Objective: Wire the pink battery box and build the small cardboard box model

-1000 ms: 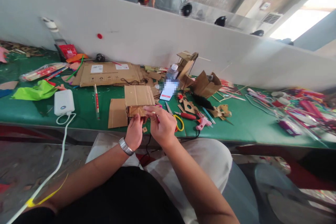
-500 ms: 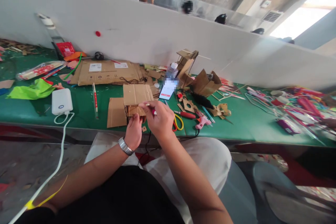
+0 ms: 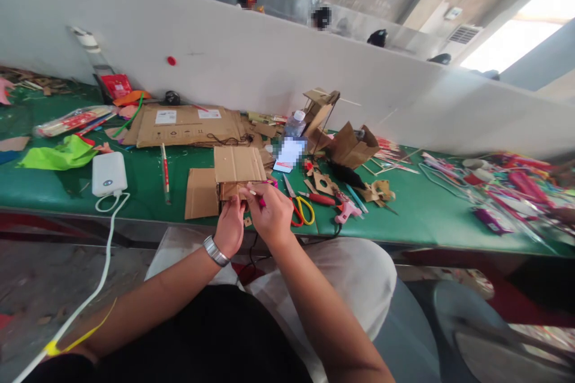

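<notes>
A small cardboard box (image 3: 239, 163) sits near the table's front edge, its front side facing me. My left hand (image 3: 230, 225) grips the lower front of this box, fingertips against the cardboard and partly hidden. Close beside it, my right hand (image 3: 272, 212) is closed in a pinch round a thin pen-like thing (image 3: 253, 192) with a pale end and a bit of magenta showing. That end points at the front of the box; whether it touches, I cannot tell. A flat cardboard piece (image 3: 200, 193) lies against the box's left side.
Scissors (image 3: 306, 210), a red-handled tool (image 3: 320, 198) and a pink glue gun (image 3: 347, 210) lie right of my hands. Behind are a phone (image 3: 287, 154) and a bottle (image 3: 295, 124). A white power bank (image 3: 109, 173) with a cable lies left. Craft scraps (image 3: 521, 182) crowd the right.
My right hand has shifted slightly left and down, nearer my left hand, uncovering more of the scissors. The left hand stays at the box. The view has shifted a little.
</notes>
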The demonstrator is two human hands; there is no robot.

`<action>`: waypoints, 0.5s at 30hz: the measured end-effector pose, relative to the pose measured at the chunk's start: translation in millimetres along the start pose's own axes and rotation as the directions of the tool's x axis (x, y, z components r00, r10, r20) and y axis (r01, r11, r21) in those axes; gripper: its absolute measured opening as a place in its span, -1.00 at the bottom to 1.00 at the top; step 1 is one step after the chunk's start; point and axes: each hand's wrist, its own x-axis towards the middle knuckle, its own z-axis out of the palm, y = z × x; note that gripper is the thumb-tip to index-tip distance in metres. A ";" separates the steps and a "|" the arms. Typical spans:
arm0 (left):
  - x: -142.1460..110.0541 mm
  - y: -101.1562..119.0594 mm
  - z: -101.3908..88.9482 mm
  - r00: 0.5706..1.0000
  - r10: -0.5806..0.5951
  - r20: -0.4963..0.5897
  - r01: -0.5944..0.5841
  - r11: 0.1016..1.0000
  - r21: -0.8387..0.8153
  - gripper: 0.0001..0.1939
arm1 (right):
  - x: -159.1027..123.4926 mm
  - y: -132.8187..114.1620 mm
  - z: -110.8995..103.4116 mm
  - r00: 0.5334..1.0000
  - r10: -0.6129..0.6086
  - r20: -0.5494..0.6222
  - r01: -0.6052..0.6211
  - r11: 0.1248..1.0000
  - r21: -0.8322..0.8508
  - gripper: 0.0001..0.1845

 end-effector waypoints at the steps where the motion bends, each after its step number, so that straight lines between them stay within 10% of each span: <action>1: -0.1 1.5 1.1 0.999 -0.030 -0.014 0.029 0.999 -0.032 -0.58 | -0.7 1.1 0.6 1.000 0.004 -0.002 -0.004 1.000 0.003 -0.91; 15: 0.4 -0.6 4.9 0.987 -0.152 -0.053 0.143 0.981 -0.134 -0.61 | -0.9 6.8 6.6 0.998 0.006 0.064 -0.007 1.000 0.015 -0.85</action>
